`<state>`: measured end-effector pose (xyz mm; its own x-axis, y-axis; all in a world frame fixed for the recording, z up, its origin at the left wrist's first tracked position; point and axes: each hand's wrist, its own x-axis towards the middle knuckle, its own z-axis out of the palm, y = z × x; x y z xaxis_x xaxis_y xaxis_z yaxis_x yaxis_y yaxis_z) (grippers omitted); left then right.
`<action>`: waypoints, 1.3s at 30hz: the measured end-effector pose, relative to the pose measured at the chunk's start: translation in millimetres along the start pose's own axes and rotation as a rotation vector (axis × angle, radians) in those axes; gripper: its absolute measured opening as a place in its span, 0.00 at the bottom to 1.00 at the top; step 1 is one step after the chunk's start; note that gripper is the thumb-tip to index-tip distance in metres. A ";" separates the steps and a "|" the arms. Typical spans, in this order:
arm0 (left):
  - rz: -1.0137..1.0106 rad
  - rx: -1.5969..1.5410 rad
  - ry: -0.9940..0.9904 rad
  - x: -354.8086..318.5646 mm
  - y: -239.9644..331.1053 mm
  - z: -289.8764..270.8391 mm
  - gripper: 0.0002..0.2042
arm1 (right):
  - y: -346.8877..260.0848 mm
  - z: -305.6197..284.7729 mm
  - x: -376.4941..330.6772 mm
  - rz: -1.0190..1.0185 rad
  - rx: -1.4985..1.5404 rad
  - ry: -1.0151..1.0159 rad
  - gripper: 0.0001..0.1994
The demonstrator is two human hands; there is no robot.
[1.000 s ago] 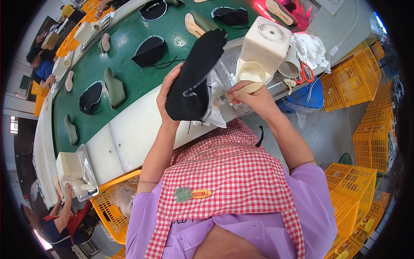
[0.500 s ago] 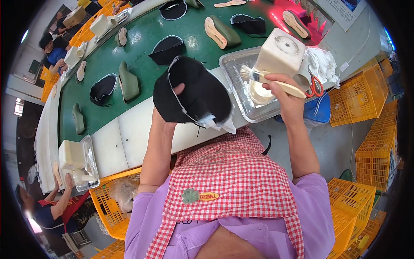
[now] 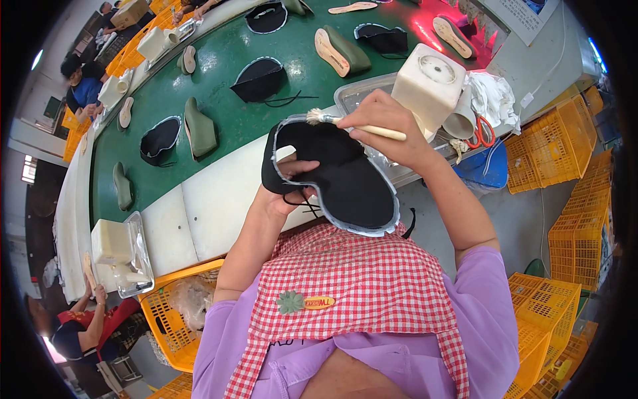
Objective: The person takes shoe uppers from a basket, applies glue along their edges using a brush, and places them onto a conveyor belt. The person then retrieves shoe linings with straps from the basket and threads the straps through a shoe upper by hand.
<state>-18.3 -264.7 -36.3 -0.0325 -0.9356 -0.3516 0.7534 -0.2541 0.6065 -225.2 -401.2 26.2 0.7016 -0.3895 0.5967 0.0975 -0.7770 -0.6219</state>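
Left hand point(image 3: 282, 189), at centre frame, is clamped on the black shoe upper point(image 3: 332, 174): the thumb lies across its inner face and the fingers are hidden behind the piece. Upper is held tilted above the white edge of the bench, with its pale grey rim facing the camera and thin black laces hanging below the hand.

Right hand point(image 3: 385, 126), just above and right of centre, is closed around the wooden handle of a small brush point(image 3: 352, 124). Bristles point left and touch the upper's rim at its top edge.

Directly behind the right hand stands a cream square container point(image 3: 428, 83) with a round cap, set beside a clear metal tray point(image 3: 352, 96). Red-handled scissors point(image 3: 480, 133) and white cloth point(image 3: 492, 100) lie to its right, in the upper right of the frame.

Green conveyor belt point(image 3: 219, 73) runs across the upper left and carries further black uppers point(image 3: 259, 80), olive-green shoe lasts point(image 3: 198, 126) and tan insoles point(image 3: 331, 53), all well apart from one another. Yellow plastic crates point(image 3: 571, 219) stack along the right edge and lower left. Another person point(image 3: 86, 90) sits at the belt's far side in the upper left; a second person in red point(image 3: 86, 326) sits at lower left
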 end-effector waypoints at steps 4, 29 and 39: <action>0.002 -0.001 0.076 -2.0 0.4 -0.1 0.21 | 12.4 2.9 -12.1 0.184 0.131 0.039 0.10; 0.086 0.205 0.056 -13.8 22.3 -5.5 0.25 | 22.9 -1.0 -29.2 0.460 0.253 0.013 0.08; 0.362 0.372 -0.166 -27.1 17.5 7.5 0.20 | 10.5 2.4 -23.8 0.414 0.497 0.134 0.10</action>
<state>-9.2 -245.6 -10.9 0.0601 -0.9979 0.0251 0.4535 0.0497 0.8899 -239.1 -398.9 4.2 0.6602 -0.6904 0.2958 0.1750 -0.2416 -0.9545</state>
